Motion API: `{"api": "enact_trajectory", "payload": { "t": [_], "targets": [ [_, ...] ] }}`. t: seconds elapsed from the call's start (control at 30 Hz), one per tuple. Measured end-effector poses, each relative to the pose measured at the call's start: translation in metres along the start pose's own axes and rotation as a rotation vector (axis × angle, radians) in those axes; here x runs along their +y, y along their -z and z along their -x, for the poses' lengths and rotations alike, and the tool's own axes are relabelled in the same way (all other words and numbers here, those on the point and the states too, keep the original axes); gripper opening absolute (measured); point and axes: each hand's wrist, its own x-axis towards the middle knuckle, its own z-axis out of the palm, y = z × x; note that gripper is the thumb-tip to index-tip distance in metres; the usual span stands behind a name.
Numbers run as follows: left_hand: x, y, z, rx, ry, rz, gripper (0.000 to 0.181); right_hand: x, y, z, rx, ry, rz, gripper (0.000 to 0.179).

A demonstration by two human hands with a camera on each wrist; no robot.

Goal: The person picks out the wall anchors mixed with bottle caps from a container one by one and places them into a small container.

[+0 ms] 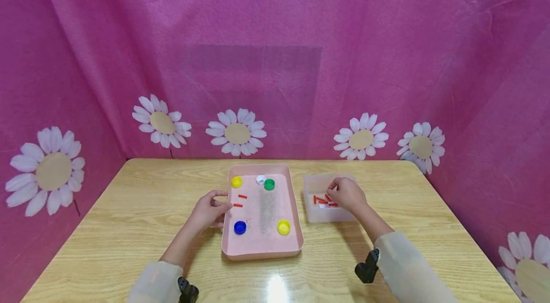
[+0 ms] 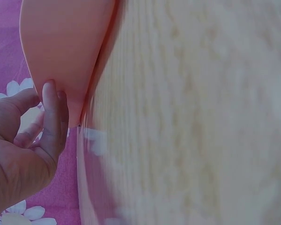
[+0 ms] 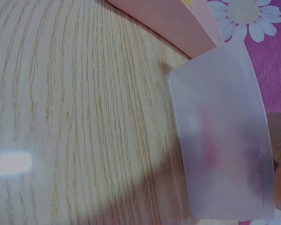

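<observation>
A pink tray (image 1: 264,249) stands on the table, holding two short red sticks (image 1: 238,205) near its left side. My left hand (image 1: 208,211) grips the tray's left rim; in the left wrist view, the fingers (image 2: 51,112) lie against the tray's outer wall (image 2: 65,42) and the thumb reaches over the edge. Over a translucent white box (image 1: 331,216), my right hand (image 1: 347,194) reaches in with thumb and fingertips close together, above several red sticks (image 1: 321,200). Whether a stick is between those fingertips cannot be made out. The box wall (image 3: 220,131) hides most of this hand in the right wrist view.
Inside the tray sit yellow caps (image 1: 237,182) (image 1: 283,227), a blue cap (image 1: 240,227), a green cap (image 1: 269,184) and a white cap (image 1: 260,179). The box stands just right of the tray on a wooden table (image 1: 163,188). A pink flowered cloth (image 1: 275,78) hangs behind.
</observation>
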Motion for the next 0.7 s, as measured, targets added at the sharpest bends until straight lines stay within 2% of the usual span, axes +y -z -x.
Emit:
{"api": "enact_trajectory", "payload": {
  "t": [0.37,0.7],
  "targets": [
    [0.002,0.001,0.001,-0.005,-0.008,-0.004,0.044,-0.003,0.004,0.0,0.038,0.049,-0.014,0.015],
    [0.002,0.001,0.002,-0.011,-0.022,-0.003,0.043,-0.024,0.01,0.001,0.074,0.096,-0.043,0.018]
  ]
}}
